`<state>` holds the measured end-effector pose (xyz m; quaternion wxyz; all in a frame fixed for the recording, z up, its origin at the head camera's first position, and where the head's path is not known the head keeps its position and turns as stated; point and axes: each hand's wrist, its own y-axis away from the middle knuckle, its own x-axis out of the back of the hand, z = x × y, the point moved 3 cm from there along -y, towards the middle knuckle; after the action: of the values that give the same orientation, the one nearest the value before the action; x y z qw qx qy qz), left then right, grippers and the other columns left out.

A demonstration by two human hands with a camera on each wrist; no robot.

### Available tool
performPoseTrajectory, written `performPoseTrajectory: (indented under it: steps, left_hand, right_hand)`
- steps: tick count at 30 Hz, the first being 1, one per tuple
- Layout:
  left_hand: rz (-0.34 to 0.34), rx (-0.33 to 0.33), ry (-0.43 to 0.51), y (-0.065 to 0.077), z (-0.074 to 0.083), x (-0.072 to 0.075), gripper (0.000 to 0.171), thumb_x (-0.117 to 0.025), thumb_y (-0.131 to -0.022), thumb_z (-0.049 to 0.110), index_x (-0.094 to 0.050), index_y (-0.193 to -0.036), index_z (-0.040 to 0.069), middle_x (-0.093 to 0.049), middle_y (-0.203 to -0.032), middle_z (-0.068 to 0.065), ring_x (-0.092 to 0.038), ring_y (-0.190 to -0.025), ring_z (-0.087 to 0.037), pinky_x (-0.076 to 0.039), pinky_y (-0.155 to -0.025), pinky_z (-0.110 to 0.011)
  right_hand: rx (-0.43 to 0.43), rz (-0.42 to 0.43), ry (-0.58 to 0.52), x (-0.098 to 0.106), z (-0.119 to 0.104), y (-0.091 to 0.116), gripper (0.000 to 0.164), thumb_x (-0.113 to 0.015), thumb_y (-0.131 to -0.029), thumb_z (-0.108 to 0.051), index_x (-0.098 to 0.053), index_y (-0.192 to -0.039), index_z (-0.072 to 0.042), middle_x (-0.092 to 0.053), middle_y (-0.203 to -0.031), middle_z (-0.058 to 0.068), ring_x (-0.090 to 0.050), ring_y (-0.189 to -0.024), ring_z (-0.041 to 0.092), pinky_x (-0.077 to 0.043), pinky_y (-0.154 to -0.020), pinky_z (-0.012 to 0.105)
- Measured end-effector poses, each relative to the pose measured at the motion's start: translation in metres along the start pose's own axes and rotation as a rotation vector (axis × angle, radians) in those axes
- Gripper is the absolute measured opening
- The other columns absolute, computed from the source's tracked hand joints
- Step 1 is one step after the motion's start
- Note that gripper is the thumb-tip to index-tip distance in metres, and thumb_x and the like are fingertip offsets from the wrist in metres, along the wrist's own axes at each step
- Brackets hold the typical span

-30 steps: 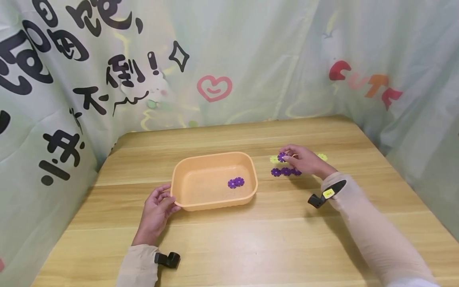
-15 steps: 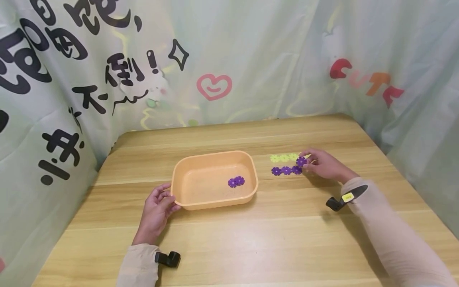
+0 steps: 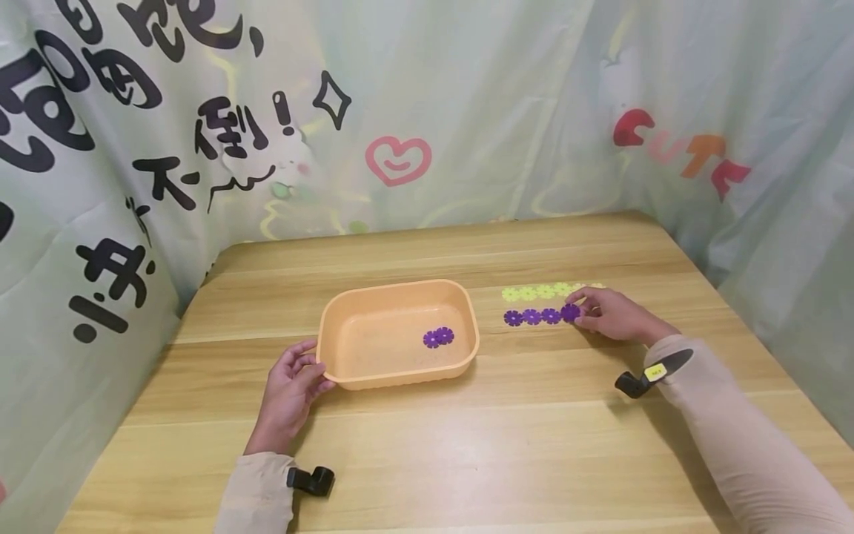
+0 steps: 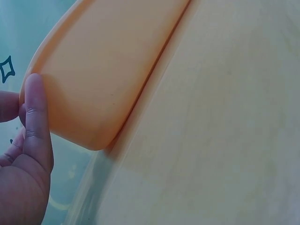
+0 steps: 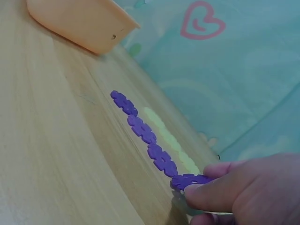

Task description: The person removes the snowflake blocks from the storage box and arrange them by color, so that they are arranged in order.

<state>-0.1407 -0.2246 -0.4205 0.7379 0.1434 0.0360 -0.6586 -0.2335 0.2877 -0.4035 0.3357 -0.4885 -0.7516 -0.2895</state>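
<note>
My right hand (image 3: 617, 314) pinches a purple snowflake disc (image 3: 570, 312) between thumb and fingers at the right end of a row of purple discs (image 3: 531, 317). In the right wrist view the pinched disc (image 5: 188, 181) is slightly tilted and meets the row's near end. Behind runs a row of yellow-green discs (image 3: 528, 294), its right part partly hidden by my fingers. With thumb on the rim and fingers outside, my left hand (image 3: 288, 393) holds the left end of an orange plastic basin (image 3: 394, 382). Two purple discs (image 3: 438, 338) lie inside it, overlapping.
The wooden table (image 3: 427, 460) extends in front of the basin and to both sides. A printed curtain (image 3: 480, 111) hangs along its back and sides. Each wrist carries a small black camera, such as the right wrist camera (image 3: 630, 384).
My right hand has moved right and down with the purple disc, from above the yellow-green row to the purple row's right end. The left hand and basin stay put.
</note>
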Motion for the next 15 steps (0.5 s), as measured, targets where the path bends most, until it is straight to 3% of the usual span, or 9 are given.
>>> performPoseTrajectory:
  steps: [6, 15]
  left_hand:
    - [-0.001, 0.005, -0.002, 0.0005, 0.0002, 0.0001, 0.042, -0.050, -0.093, -0.012, -0.041, -0.131, 0.003, -0.046, -0.094, -0.002, -0.058, -0.069, -0.009, -0.059, -0.063, -0.020]
    - [-0.005, 0.000, -0.007, 0.0007, 0.0012, -0.0004, 0.042, -0.049, -0.093, -0.012, -0.040, -0.132, 0.002, -0.046, -0.095, -0.003, -0.059, -0.069, -0.009, -0.059, -0.063, -0.020]
  right_hand:
    - [0.006, 0.004, 0.041, -0.0006, 0.0020, -0.0013, 0.031, -0.065, -0.090, -0.003, -0.057, -0.120, 0.000, -0.062, -0.095, 0.010, -0.060, -0.093, 0.033, -0.052, -0.085, 0.055]
    - [0.029, 0.024, 0.075, -0.0010, 0.0020, -0.0014, 0.029, -0.071, -0.087, -0.007, -0.059, -0.114, -0.001, -0.056, -0.083, 0.003, -0.053, -0.079, 0.022, -0.047, -0.073, 0.038]
